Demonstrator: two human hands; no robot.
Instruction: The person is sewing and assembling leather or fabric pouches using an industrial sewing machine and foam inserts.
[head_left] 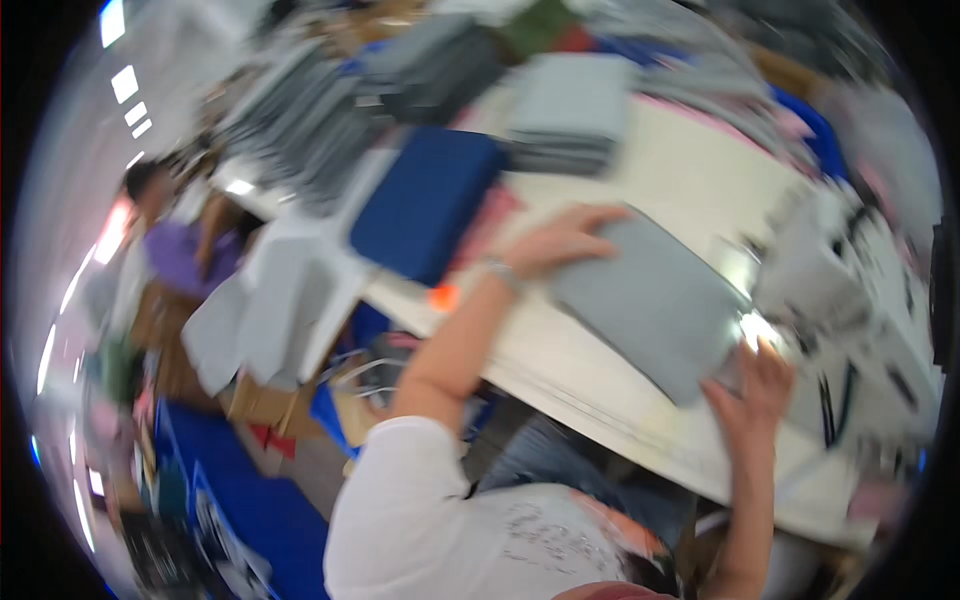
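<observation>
My left hand [563, 240] rests on the upper left corner of a grey flat rectangular fabric piece [645, 295], fingers lying over it with the thumb apart. My right hand [750, 395] touches the piece's lower right edge, thumb and fingers spread, its fingertips beside the bright lamp spot of a white sewing machine [830, 270]. The piece lies on the cream worktable [690, 160], angled toward the machine, whose needle I cannot make out in the blur and glare. A long dark tool [828, 410], too blurred to identify, lies below the machine.
A navy fabric stack [425, 205], grey folded stacks [565, 110] and more [290, 120] cover the table's back. Pale sheets [260, 310] lie at left, above a cardboard box [260, 400]. Blue bins [210, 470] stand lower left. Another person [150, 210] is at far left near purple fabric [185, 250].
</observation>
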